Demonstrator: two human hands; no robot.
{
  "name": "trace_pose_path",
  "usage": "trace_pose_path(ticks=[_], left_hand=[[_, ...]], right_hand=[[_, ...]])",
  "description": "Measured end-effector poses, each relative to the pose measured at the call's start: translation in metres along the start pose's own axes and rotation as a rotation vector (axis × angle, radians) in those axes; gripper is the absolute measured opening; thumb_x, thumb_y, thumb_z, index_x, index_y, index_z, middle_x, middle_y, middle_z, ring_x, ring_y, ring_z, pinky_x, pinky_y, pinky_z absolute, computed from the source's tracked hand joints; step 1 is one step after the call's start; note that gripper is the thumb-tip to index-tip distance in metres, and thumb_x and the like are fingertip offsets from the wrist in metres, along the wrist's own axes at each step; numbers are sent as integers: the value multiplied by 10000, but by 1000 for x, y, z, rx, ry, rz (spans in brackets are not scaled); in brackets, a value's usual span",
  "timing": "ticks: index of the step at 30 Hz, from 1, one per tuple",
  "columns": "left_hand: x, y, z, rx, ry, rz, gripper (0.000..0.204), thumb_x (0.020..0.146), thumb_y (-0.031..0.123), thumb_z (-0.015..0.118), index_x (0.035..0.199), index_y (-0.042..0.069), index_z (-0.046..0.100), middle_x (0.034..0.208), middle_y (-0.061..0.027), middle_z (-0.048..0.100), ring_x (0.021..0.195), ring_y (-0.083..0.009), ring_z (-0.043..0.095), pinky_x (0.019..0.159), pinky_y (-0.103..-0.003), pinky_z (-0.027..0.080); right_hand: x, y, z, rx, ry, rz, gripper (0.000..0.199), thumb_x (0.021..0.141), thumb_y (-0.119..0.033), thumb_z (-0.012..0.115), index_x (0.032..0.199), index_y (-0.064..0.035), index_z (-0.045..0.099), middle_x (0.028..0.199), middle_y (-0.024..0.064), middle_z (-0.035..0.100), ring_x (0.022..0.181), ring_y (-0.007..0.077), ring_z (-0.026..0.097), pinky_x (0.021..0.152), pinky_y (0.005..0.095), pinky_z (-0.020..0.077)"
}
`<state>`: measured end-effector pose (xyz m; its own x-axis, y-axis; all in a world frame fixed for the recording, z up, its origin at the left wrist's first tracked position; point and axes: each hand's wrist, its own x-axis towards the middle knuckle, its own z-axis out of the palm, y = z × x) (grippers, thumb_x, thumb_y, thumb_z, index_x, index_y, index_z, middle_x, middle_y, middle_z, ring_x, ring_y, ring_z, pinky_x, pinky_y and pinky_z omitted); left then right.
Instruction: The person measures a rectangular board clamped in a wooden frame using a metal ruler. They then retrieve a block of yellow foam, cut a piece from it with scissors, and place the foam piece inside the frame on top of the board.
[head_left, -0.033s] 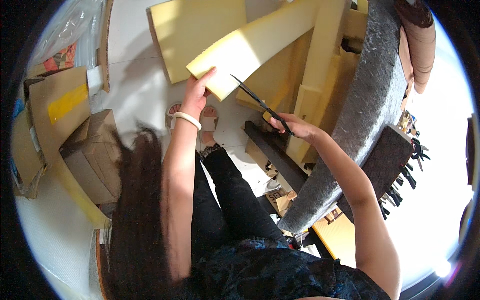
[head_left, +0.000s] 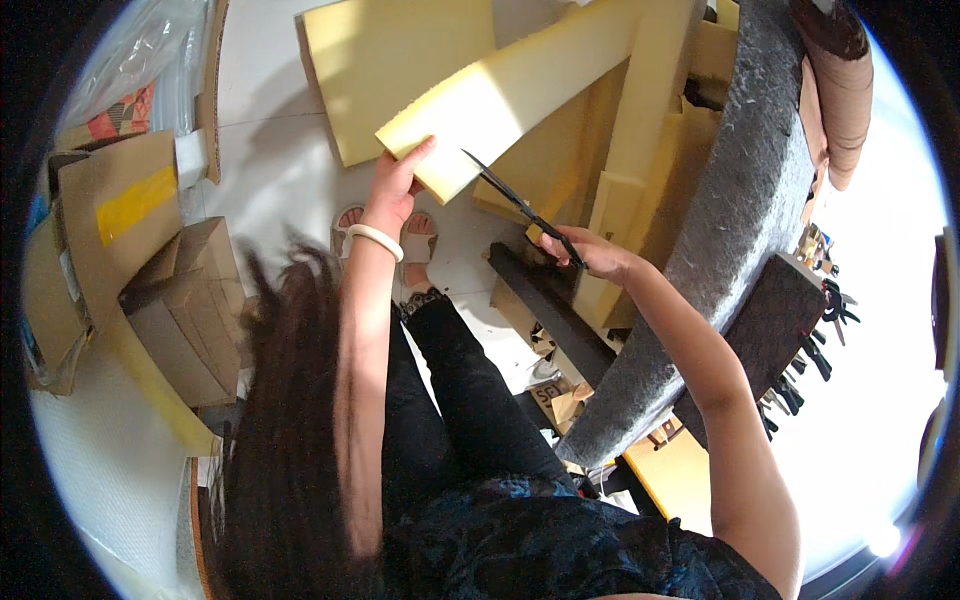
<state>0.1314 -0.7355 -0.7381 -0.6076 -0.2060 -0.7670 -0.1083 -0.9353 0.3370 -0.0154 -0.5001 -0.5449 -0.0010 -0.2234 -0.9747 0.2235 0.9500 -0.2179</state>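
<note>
A long strip of pale yellow foam (head_left: 520,80) slants down from the upper right, its near end gripped by my left hand (head_left: 395,190). The thumb lies on top of the foam and the fingers are hidden beneath it. Black scissors (head_left: 505,191) are held in my right hand (head_left: 595,255), fingers wrapped round the handles. Their dark blade reaches over the strip's lower edge, a little to the right of my left thumb. Whether a second blade lies under the foam cannot be seen.
A square foam sheet (head_left: 390,60) and more foam pieces (head_left: 640,140) lie beyond. To the right runs a grey fuzzy table edge (head_left: 720,230), with a dark tool block (head_left: 765,335) and a brown roll (head_left: 840,90). Cardboard boxes (head_left: 185,320) stand at left; a dark bar (head_left: 550,315) is below the scissors.
Both hands, the foam strip and the scissors stay almost where they were. The long hair beside my left arm has shifted slightly to the right.
</note>
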Motion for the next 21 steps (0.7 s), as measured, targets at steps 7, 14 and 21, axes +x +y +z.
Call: trace_pose_path(ticks=[7, 14, 21], left_hand=[[-1, -14, -4, -6, -3, -45, 596, 857, 276, 863, 1357, 85, 602, 1275, -53, 669, 1195, -218, 617, 982, -418, 507], [2, -19, -5, 49, -8, -59, 638, 875, 353, 847, 1374, 71, 566, 1290, -79, 645, 1167, -216, 636, 857, -419, 580], [-4, -23, -2, 13, -15, -41, 607, 889, 337, 835, 1368, 74, 569, 1264, -64, 654, 1135, -214, 653, 838, -418, 589]], right_hand=[[22, 6, -6, 94, -3, 2, 760, 920, -719, 635, 1189, -8, 656, 830, -39, 464, 787, 103, 435, 742, 259, 381], [32, 29, -7, 166, 41, -65, 658, 903, -662, 708, 1069, -27, 656, 723, -71, 431, 618, 66, 383, 558, 238, 319], [30, 30, -10, 47, 146, -89, 547, 879, -588, 782, 912, -52, 676, 622, -65, 484, 523, 54, 419, 481, 249, 309]])
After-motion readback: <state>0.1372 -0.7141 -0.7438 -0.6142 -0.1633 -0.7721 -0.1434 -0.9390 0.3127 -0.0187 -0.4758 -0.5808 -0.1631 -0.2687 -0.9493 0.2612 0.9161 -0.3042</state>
